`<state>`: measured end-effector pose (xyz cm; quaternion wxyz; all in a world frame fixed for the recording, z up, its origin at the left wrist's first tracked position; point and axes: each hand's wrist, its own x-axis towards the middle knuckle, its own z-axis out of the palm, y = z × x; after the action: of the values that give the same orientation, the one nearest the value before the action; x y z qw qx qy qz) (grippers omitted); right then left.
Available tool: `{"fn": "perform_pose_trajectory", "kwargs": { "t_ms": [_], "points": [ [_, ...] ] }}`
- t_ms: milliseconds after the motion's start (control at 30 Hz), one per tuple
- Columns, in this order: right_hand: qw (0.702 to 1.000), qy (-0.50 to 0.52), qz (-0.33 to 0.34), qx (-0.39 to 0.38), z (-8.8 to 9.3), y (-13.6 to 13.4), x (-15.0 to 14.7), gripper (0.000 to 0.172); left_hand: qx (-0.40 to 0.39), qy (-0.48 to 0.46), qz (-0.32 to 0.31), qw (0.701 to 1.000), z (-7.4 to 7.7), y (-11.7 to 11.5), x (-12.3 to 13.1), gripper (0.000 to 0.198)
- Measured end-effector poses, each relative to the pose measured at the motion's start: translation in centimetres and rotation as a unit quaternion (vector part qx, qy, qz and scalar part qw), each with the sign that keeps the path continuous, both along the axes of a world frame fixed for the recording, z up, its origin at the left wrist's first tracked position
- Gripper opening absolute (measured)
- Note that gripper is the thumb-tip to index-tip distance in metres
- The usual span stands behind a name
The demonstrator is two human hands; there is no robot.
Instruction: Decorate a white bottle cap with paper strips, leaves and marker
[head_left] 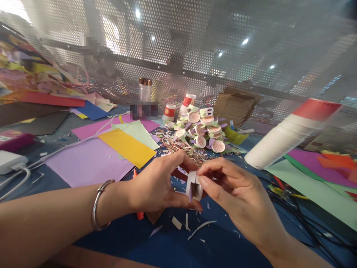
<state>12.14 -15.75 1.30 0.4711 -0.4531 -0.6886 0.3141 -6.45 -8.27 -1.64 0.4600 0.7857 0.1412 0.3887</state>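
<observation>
My left hand [158,182] and my right hand [237,193] meet over the blue table. Both pinch one small paper craft piece [194,186], a white paper loop with a purple strip and a brown inner face. My left thumb and fingers close on its left side; my right thumb presses on its top and front. A silver bangle [99,204] sits on my left wrist. Just behind my hands lies a pile of finished round paper pieces [202,130] with pink faces and green and purple tabs.
Purple [83,162], yellow [126,147] and green [139,134] paper sheets lie at left. A stack of paper cups [290,134] lies on its side at right over green paper. Paper scraps [192,223] litter the blue table [167,245]. White cable [69,143], jar [145,89], cardboard [237,102] behind.
</observation>
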Motion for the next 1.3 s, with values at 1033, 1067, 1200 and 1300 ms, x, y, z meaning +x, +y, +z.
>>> {"fn": "perform_pose_trajectory", "kwargs": {
  "t_ms": [1033,1067,1200,1300],
  "points": [
    [0.99,-0.124,0.002,0.059,-0.38,0.31,0.74,0.01,-0.186,0.034,-0.056,0.98,0.28,0.05,-0.04,0.054],
    [0.989,-0.13,0.001,0.064,-0.38,0.37,0.72,0.01,-0.198,0.034,-0.062,0.978,0.26,0.13,-0.04,0.054],
    [0.988,-0.139,0.002,0.071,-0.32,0.62,0.61,0.01,-0.221,0.042,-0.077,0.971,0.26,0.55,-0.04,0.056],
    [0.99,-0.122,0.004,0.064,-0.31,0.62,0.66,0.01,-0.234,0.046,-0.081,0.968,0.43,0.67,-0.03,0.053]
  ]
}}
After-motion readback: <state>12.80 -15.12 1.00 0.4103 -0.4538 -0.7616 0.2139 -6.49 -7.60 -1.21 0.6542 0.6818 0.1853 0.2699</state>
